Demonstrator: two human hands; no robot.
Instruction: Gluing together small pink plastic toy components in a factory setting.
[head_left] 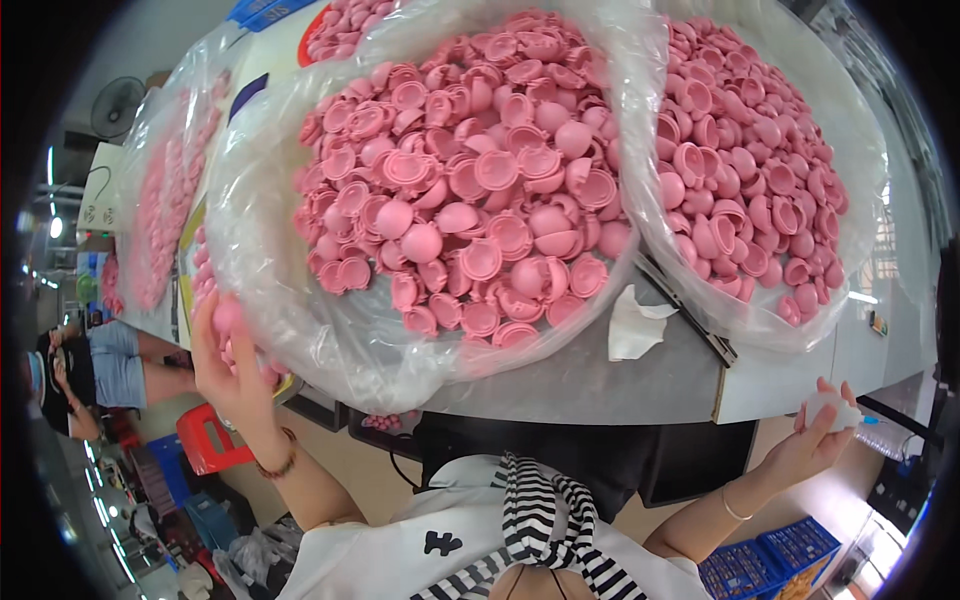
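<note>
Stretched out to the left, my left hand (240, 395) has its fingers and thumb around a smooth pink ball (228, 315). More pink balls (203, 268) lie just beyond it, beside the clear plastic bag (265, 215). That bag spreads open over the table, heaped with pink hollow half shells (480, 205). Out at the far right, my right hand (802, 456) is closed on a small white rounded thing (834, 409), whose kind I cannot make out. Its fingers partly cover this thing.
A second open bag (850, 235) of pink shells (745, 165) stands on the right. Between the bags' front edges lie a torn white paper (638, 325) and a dark metal strip (690, 310). Left are a red stool (208, 440) and another person (115, 365); blue crates (770, 560) sit low right.
</note>
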